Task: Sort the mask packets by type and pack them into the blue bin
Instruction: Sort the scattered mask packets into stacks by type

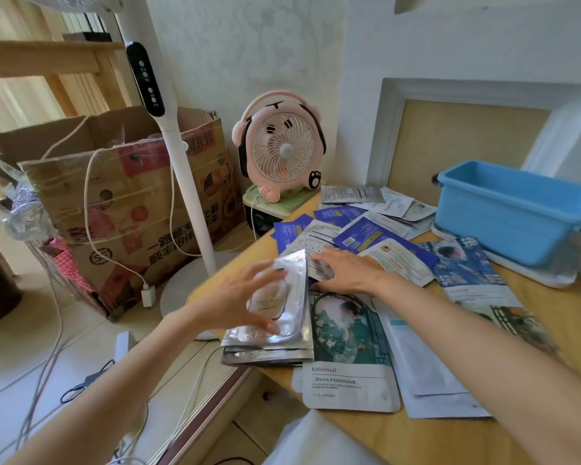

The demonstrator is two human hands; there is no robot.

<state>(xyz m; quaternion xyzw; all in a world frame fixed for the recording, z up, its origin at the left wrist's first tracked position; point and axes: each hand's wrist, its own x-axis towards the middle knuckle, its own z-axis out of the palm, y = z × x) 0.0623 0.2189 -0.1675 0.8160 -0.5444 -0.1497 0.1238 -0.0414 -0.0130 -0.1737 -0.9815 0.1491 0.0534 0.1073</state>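
left hand (pixel 245 298): hovering palm-down over the silver stack (pixel 272 345), fingers spread wide; thumb is touching the near end of the top packet and the fingertips are reaching its far end. Not curling round it.
right hand (pixel 348 271): lying flat, palm down, fingers straight and close together, pressing on a loose silver packet (pixel 320 269) just beyond the stack.
silver stack: sitting at the left edge of the table (pixel 450 437), several foil packets piled roughly square, touching the green portrait packet (pixel 346 333) on its right.
green portrait packet: lying face up under the right forearm, lower end hanging past the near table edge.
dark blue packets (pixel 366 236): fanning out loose past the right hand, overlapping each other.
white packets (pixel 394 203): lying mixed in behind the dark blue ones, near the bin.
blue portrait packet (pixel 467 263): lying between the right hand and the bin.
blue bin (pixel 503 223): standing at the far right of the table on a white tray (pixel 534 273), well apart from both hands; its near wall is hiding the floor, so I cannot tell the contents.
pink desk fan (pixel 282 149): standing off the table's far corner.
cardboard box (pixel 131 203): sitting on the floor at left, behind a white fan pole (pixel 182 169).
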